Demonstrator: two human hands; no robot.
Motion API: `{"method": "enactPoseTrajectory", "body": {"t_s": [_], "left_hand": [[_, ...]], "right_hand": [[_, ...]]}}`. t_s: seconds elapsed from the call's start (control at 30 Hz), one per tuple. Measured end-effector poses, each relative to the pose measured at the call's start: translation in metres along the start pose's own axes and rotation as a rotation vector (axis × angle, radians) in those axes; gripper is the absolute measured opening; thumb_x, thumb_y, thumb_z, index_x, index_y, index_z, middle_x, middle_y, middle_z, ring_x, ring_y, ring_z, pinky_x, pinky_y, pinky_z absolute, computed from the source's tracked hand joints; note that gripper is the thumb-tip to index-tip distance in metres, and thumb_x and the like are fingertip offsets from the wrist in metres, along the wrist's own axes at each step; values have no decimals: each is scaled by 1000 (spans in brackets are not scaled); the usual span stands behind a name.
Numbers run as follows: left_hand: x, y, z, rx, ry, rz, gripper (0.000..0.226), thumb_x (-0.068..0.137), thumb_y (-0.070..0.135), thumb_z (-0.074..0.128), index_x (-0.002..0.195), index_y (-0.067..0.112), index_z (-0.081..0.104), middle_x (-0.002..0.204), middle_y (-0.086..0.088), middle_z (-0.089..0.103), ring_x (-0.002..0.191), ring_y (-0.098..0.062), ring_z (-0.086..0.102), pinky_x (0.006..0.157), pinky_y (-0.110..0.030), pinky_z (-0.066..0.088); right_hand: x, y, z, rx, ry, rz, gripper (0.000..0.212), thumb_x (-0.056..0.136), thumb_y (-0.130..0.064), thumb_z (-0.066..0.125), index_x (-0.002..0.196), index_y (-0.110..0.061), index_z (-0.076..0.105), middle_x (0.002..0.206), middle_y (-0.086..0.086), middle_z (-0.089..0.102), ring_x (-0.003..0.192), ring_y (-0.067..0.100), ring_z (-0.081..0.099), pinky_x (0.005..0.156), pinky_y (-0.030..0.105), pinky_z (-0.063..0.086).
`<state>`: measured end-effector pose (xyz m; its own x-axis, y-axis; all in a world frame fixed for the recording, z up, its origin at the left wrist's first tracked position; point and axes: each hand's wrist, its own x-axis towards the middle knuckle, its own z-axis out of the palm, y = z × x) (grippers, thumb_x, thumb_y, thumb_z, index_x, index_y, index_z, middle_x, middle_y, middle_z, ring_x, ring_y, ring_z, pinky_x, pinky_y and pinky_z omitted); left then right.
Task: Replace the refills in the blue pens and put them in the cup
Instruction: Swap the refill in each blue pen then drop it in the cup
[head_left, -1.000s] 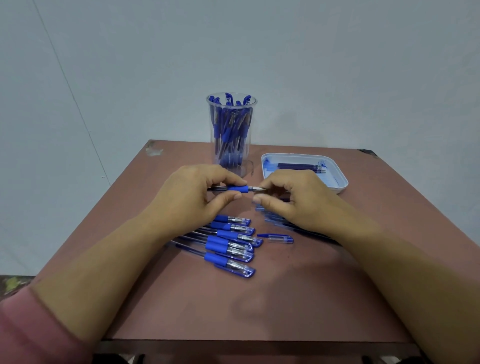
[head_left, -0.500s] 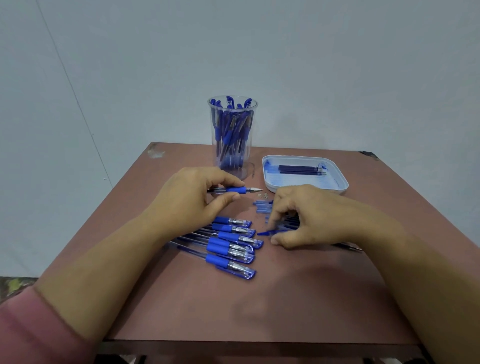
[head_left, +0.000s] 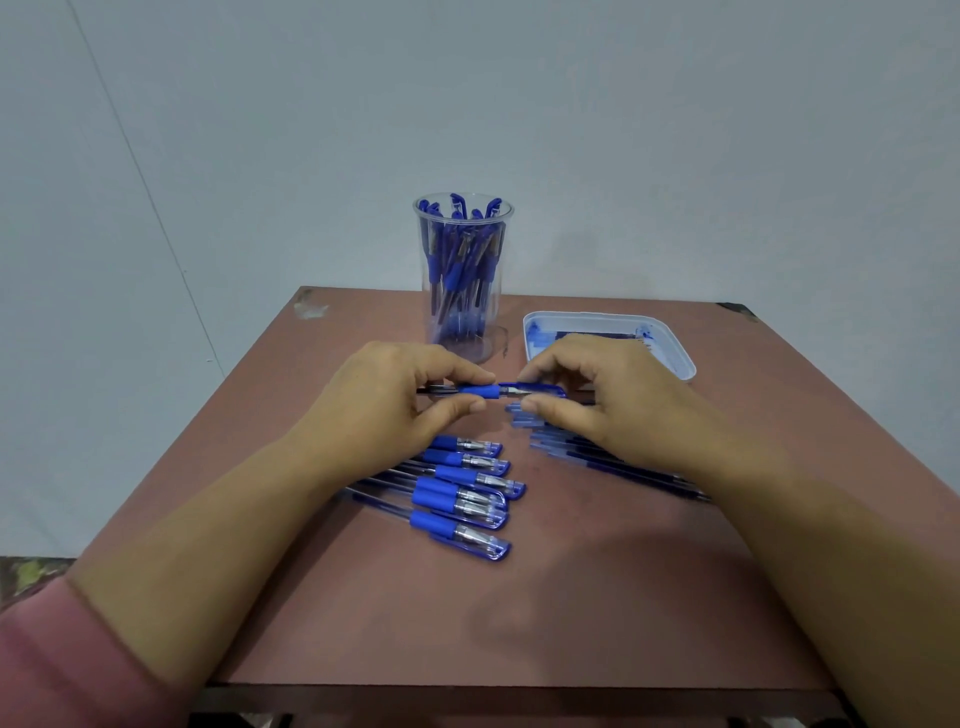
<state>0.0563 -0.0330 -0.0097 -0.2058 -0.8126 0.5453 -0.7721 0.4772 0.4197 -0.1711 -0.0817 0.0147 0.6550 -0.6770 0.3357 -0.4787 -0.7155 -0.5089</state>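
Above the brown counter (head_left: 519, 613), the left hand (head_left: 384, 405) pinches one blue pen (head_left: 478, 391) level by its grip, while the right hand (head_left: 597, 400) pinches its cap (head_left: 540, 389) at the tip. Five capped pens (head_left: 462, 493) lie below; a clear cup (head_left: 462, 275) of pens and one white tray (head_left: 675, 353) stand behind.
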Motion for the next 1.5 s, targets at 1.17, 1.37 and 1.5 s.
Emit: {"method": "enactPoseTrajectory", "body": {"t_s": [1.17, 1.37, 1.5], "left_hand": [[-46, 15, -2, 333, -369, -100, 97, 72, 93, 27, 146, 32, 40, 151, 14, 37, 137, -4, 34, 114, -34, 28], [-46, 14, -2, 305, -372, -119, 98, 69, 95, 26, 146, 34, 39, 150, 16, 36, 137, -2, 33, 114, -34, 28], [-46, 14, -2, 303, -370, -123, 98, 70, 95, 27, 146, 35, 39, 150, 17, 35, 136, -1, 32, 114, -32, 27]], "right_hand": [[36, -9, -22, 700, 615, 115, 33, 88, -1, 66, 100, -25, 45, 84, 3, 64, 84, 19, 65, 90, 47, 54], [69, -24, -51, 751, 855, 27, 30, 85, -5, 69, 99, -20, 47, 82, 5, 64, 80, 15, 65, 90, 41, 55], [90, -22, -53, 616, 926, 20, 29, 86, -6, 67, 98, -23, 47, 81, -1, 65, 75, 11, 64, 82, 31, 55]]}}
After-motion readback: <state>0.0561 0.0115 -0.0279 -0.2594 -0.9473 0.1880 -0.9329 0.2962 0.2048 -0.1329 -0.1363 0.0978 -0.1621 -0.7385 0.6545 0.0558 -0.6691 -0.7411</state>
